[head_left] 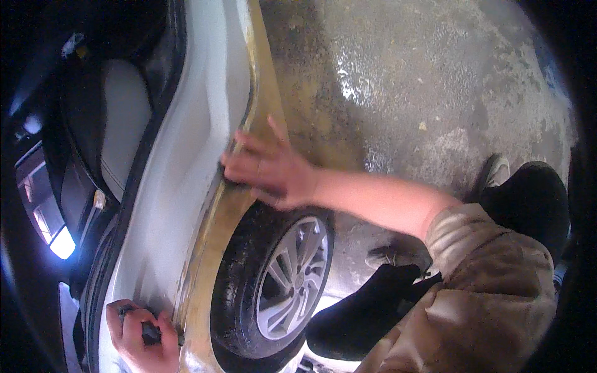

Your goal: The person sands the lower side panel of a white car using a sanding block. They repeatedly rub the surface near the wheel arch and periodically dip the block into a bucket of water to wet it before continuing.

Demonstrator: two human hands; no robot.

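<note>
My right hand (270,171) is blurred, its fingers spread and slightly bent over the seam between the white door sill (168,161) and the yellow-brown body panel (264,81); whether the dark patch under the fingertips is an object or shadow, I cannot tell. Low at the left, my left hand (143,342) is closed round a small dark object (151,333) against the sill. Below my right hand, a tyre (239,273) with a silver alloy wheel (292,280) sits in the arch of the panel.
A grey-and-black car seat (124,118) shows through the door opening at the left, beside black rubber door trim (158,118). The stained, wet-looking concrete floor (423,93) lies to the right. My dark-clad legs (522,193) and shoes (497,168) are at the right.
</note>
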